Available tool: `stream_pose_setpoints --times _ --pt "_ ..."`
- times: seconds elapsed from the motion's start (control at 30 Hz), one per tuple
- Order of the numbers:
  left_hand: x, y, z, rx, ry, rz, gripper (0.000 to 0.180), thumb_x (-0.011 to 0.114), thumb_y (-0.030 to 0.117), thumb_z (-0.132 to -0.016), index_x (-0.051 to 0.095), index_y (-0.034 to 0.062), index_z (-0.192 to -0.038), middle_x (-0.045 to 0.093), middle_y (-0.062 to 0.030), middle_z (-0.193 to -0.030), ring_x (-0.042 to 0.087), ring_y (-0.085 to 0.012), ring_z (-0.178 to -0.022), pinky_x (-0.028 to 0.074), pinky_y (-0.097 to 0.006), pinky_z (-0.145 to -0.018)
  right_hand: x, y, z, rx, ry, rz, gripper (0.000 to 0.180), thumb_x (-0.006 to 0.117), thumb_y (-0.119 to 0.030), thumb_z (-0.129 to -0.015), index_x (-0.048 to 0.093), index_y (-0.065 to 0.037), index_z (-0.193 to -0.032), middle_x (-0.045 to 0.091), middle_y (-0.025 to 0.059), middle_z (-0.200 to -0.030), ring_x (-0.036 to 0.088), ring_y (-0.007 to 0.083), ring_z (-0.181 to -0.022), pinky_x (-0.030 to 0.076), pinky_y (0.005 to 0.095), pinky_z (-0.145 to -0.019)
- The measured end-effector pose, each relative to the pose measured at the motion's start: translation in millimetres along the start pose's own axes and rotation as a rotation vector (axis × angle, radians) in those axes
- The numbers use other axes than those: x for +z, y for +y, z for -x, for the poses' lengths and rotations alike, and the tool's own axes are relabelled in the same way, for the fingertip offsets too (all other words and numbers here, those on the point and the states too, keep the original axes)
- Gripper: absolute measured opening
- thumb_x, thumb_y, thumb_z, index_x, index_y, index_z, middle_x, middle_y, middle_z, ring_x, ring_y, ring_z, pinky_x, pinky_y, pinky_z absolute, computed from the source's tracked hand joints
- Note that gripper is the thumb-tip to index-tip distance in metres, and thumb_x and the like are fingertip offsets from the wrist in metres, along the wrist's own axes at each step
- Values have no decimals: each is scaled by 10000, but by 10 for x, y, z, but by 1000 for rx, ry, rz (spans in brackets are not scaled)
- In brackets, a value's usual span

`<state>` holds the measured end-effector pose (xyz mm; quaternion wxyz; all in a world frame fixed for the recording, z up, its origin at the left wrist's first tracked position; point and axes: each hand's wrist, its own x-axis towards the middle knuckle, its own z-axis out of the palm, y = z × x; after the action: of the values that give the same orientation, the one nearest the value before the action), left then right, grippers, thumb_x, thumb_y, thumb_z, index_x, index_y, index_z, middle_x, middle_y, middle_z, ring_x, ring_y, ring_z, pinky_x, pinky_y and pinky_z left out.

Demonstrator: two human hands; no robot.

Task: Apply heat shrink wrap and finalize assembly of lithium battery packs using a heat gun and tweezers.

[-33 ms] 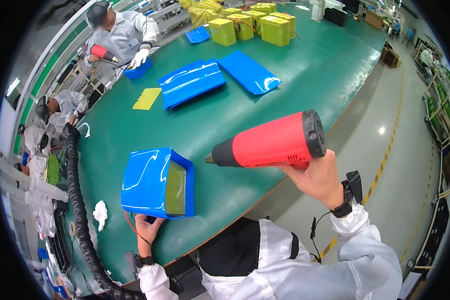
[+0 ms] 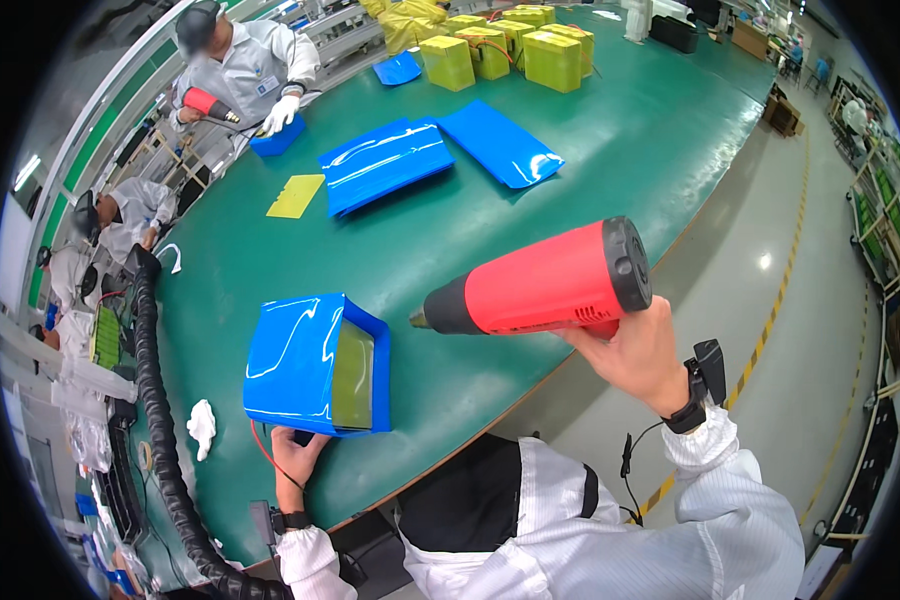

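My right hand [image 2: 630, 352] is closed round the handle of a red heat gun [image 2: 535, 283] with a black front and rear cap. The gun's metal nozzle points left, toward a yellow-green battery pack [image 2: 353, 378] in a loose blue plastic sleeve [image 2: 292, 350], and a gap lies between them. The sleeve's open end stands out past the pack on the right. Against the near lower edge of the pack is my left hand [image 2: 296, 455], holding it, its fingertips partly hidden beneath. A red wire [image 2: 261, 440] runs from the pack beside that hand.
Blue sleeves [image 2: 390, 165] and a yellow sheet [image 2: 295, 196] lie farther back on the green table [image 2: 610, 150]. Several yellow-green packs [image 2: 552, 62] stand behind. A black ribbed hose [image 2: 152, 400] and white cloth [image 2: 201, 428] are at left. Across the table a co-worker [image 2: 245, 65] holds another heat gun.
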<state>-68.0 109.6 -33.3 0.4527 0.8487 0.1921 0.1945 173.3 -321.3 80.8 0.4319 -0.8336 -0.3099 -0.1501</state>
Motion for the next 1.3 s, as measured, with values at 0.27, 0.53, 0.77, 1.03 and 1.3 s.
stream_pose_setpoints --times 0.27,0.53,0.77,1.03,1.3 --pt "-65 -126 23 14 0 -77 215 874 94 -781 763 -25 -921 783 -85 -900 708 -161 -820 542 -322 -806 97 -6 -28 -39 19 40 329 870 -275 -807 753 -110 -1066 734 87 -790 687 299 -630 545 375 -610" --pt "-30 110 -4 -4 -41 -40 217 869 87 -782 773 -25 -941 790 -76 -928 716 -148 -849 547 -311 -825 121 -13 -41 21 7 -9 331 869 -279 -812 750 -100 -1063 734 87 -776 685 302 -622 548 378 -615" --pt "-23 145 3 50 -18 -122 226 863 65 -773 742 -42 -931 763 -86 -915 708 -162 -821 553 -311 -770 126 -56 -5 -7 -27 -80 326 880 -251 -800 756 -95 -1058 747 98 -795 707 294 -651 558 362 -633" --pt "-9 163 -14 43 -21 -129 207 856 95 -787 773 -34 -926 795 -102 -907 736 -169 -829 551 -309 -800 96 21 111 19 -5 -115 346 892 -228 -782 759 -88 -1069 761 107 -857 720 284 -676 560 336 -637" --pt "-78 -155 59 37 43 -193 251 882 138 -763 759 -30 -905 778 -117 -885 711 -211 -790 532 -339 -778 -5 1 233 26 -182 -178 350 893 -219 -783 752 -74 -1068 770 102 -889 742 275 -718 572 328 -658"
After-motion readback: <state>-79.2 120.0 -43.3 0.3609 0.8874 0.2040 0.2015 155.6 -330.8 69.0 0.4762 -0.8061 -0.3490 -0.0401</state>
